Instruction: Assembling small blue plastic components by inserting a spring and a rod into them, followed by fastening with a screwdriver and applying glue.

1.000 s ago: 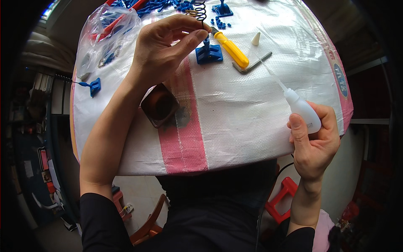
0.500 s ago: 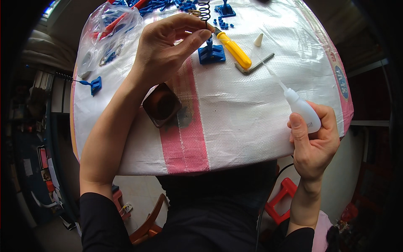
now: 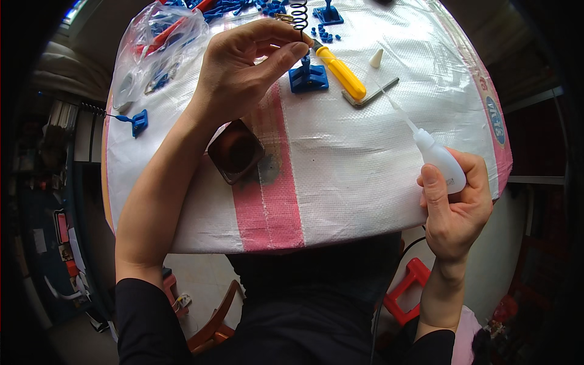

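Now | blue base (image 3: 308, 80) below left fingers (image 3: 293, 53), pinching coil (image 3: 300, 19) | right fingers (image 3: 434, 185) clasping bottle (image 3: 442, 161)

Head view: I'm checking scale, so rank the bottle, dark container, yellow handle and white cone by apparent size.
1. Dark container and bottle: too alike to rank; the right hand hides part of the bottle.
2. Yellow handle
3. White cone

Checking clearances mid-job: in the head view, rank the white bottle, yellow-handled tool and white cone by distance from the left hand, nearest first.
1. Yellow-handled tool: just right of the left hand.
2. White cone: farther right, beyond the tool.
3. White bottle: farthest, lower right, in the right hand.
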